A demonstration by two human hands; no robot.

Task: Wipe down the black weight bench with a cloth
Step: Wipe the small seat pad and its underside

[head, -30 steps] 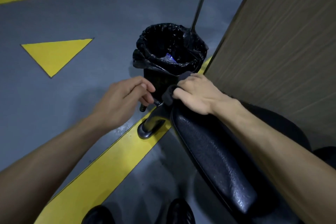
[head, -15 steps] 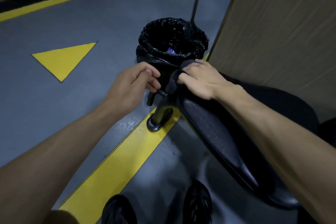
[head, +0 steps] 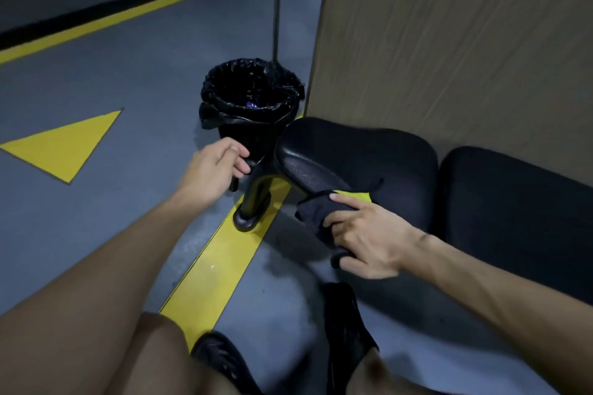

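The black padded weight bench (head: pixel 359 157) runs from centre to the right along a brown panel, with a second black pad (head: pixel 513 202) beyond a gap. My right hand (head: pixel 365 234) presses a dark cloth with a yellow patch (head: pixel 321 208) against the near side edge of the front pad. My left hand (head: pixel 215 170) hovers by the bench's front end, fingers loosely curled near a small black knob on the curved black leg (head: pixel 253 202); whether it touches the knob is unclear.
A black bin with a bag liner (head: pixel 253 99) stands just past the bench's front end, a thin metal pole (head: pixel 276 9) rising behind it. A brown wood-grain panel (head: pixel 449 42) backs the bench. Yellow lines mark the grey floor. My black shoes (head: pixel 346 330) are below.
My right hand has slid the cloth from the front tip of the pad back along its near edge toward me. The view has tilted up; my left hand stays by the leg.
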